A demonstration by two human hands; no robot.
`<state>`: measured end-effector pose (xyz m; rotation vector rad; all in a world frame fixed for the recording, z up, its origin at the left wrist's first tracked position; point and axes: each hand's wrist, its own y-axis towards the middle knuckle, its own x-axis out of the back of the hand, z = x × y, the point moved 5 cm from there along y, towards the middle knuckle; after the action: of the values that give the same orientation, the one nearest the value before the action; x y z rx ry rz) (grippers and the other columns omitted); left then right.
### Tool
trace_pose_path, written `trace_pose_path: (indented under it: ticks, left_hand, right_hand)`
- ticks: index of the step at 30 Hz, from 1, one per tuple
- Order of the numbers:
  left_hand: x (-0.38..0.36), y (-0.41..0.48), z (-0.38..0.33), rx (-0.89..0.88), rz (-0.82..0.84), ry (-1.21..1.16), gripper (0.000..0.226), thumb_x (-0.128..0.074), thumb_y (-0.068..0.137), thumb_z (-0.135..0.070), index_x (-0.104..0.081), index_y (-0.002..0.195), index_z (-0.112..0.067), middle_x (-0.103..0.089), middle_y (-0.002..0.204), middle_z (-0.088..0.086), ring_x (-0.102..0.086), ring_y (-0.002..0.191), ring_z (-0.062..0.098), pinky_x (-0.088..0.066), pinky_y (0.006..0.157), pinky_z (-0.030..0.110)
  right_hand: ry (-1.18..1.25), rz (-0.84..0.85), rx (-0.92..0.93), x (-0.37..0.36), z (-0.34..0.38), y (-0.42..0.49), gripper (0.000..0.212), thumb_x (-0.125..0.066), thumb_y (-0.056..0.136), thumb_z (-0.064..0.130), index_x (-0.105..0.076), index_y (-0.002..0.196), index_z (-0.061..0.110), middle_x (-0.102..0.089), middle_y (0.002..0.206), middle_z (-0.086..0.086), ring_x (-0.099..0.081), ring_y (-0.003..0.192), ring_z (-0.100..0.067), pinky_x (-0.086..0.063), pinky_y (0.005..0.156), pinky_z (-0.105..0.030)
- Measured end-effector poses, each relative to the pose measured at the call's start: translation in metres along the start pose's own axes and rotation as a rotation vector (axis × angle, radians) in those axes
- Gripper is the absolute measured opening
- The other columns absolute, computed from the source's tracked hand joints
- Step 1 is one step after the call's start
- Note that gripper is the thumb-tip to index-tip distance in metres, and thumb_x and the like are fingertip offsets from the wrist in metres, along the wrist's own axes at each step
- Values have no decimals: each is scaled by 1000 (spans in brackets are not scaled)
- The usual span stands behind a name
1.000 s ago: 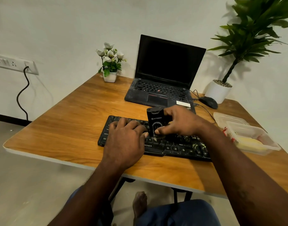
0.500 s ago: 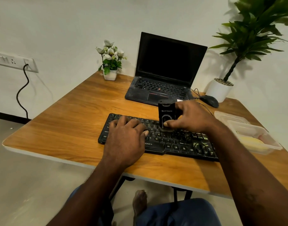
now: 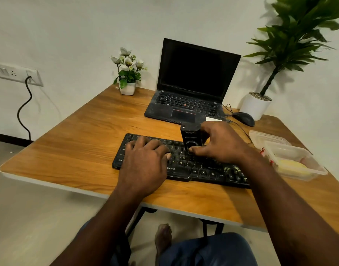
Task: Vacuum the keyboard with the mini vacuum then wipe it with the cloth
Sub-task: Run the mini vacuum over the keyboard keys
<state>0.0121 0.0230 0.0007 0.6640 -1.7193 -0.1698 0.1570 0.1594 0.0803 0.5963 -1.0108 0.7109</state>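
A black keyboard [image 3: 203, 172] lies across the front of the wooden table [image 3: 78, 150]. My right hand [image 3: 222, 145] grips a small black mini vacuum [image 3: 190, 137], which stands upright with its lower end on the keys near the keyboard's middle. My left hand [image 3: 145, 162] lies palm down on the keyboard's left half with its fingers spread, holding nothing. A yellowish item [image 3: 293, 166], possibly the cloth, lies inside a clear plastic container [image 3: 314, 169] at the right of the table.
An open black laptop [image 3: 193, 89] stands behind the keyboard, with a black mouse [image 3: 244, 119] and its cable to its right. A small white flower pot [image 3: 127, 88] stands at the back left and a potted plant [image 3: 255, 106] at the back right. The table's front edge is close to my lap.
My right hand has slid the mini vacuum to the right along the keys and a little further back. My left hand has stayed on the keyboard's left half.
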Motion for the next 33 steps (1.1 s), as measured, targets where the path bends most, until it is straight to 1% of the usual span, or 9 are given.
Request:
trace_pose_path:
  ticks: [3, 8, 14, 18, 21, 24, 27, 29, 33]
  left_hand:
    - [1, 0, -2, 0, 15, 17, 39, -37, 102, -46, -68, 122, -34, -66, 125, -14, -48, 121, 17, -38, 100, 45]
    - [1, 0, -1, 5, 27, 28, 37, -39, 103, -44, -67, 126, -35, -64, 128, -15, -47, 122, 17, -37, 101, 44]
    - [2, 0, -1, 5, 9, 29, 32, -44, 103, -41, -67, 124, -33, -66, 126, -13, -49, 120, 18, -37, 101, 45]
    - [2, -1, -2, -2, -12, 49, 28, -51, 101, -37, -69, 121, -30, -68, 123, -10, -51, 118, 20, -39, 98, 47]
    - [3, -1, -4, -10, -21, 65, 29, -52, 100, -36, -70, 121, -29, -69, 122, -9, -51, 117, 21, -40, 97, 48]
    - [4, -2, -6, -20, -21, 80, 32, -51, 98, -36, -70, 123, -29, -69, 123, -9, -51, 118, 22, -40, 97, 49]
    - [5, -2, -9, -23, -34, 95, 35, -47, 98, -36, -71, 123, -27, -70, 123, -7, -51, 118, 23, -39, 97, 49]
    - [5, -1, -18, -31, -46, 69, 37, -43, 101, -39, -70, 123, -28, -69, 124, -7, -50, 119, 22, -38, 97, 48]
    - [-8, 0, -61, -158, 34, 10, 45, -35, 102, -55, -67, 126, -35, -65, 127, -12, -47, 122, 18, -38, 103, 49]
  right_hand:
    - [120, 2, 110, -11, 17, -3, 40, -88, 77, 29, -68, 112, 31, -67, 106, 16, -63, 101, -2, -52, 81, -24]
    - [-14, 25, 173, -13, 13, -18, 36, -88, 76, 29, -66, 104, 29, -64, 102, 15, -61, 95, -5, -56, 82, -34]
    - [26, -33, 9, 24, -46, -56, 42, -91, 72, 28, -61, 96, 44, -67, 98, 18, -62, 95, 0, -51, 80, -29]
    - [80, -160, -21, 26, -54, -68, 41, -91, 73, 27, -68, 107, 32, -69, 100, 15, -64, 96, -6, -50, 78, -27]
    - [125, -105, 7, 10, -45, -71, 43, -89, 75, 25, -68, 112, 26, -67, 101, 14, -62, 96, -2, -49, 80, -24]
    - [70, -120, -90, 20, -60, -78, 44, -89, 75, 26, -67, 113, 28, -68, 102, 15, -62, 97, -6, -51, 83, -31]
    - [-46, -225, -200, 40, -73, -89, 49, -91, 74, 29, -68, 117, 26, -67, 100, 13, -62, 94, -11, -47, 76, -31]
    - [33, -239, -167, 38, -68, -93, 48, -90, 73, 31, -68, 116, 27, -68, 100, 15, -62, 93, -6, -46, 74, -27]
    - [145, -127, -60, 14, -44, -92, 43, -89, 74, 28, -70, 112, 29, -68, 98, 18, -61, 92, 5, -44, 72, -13]
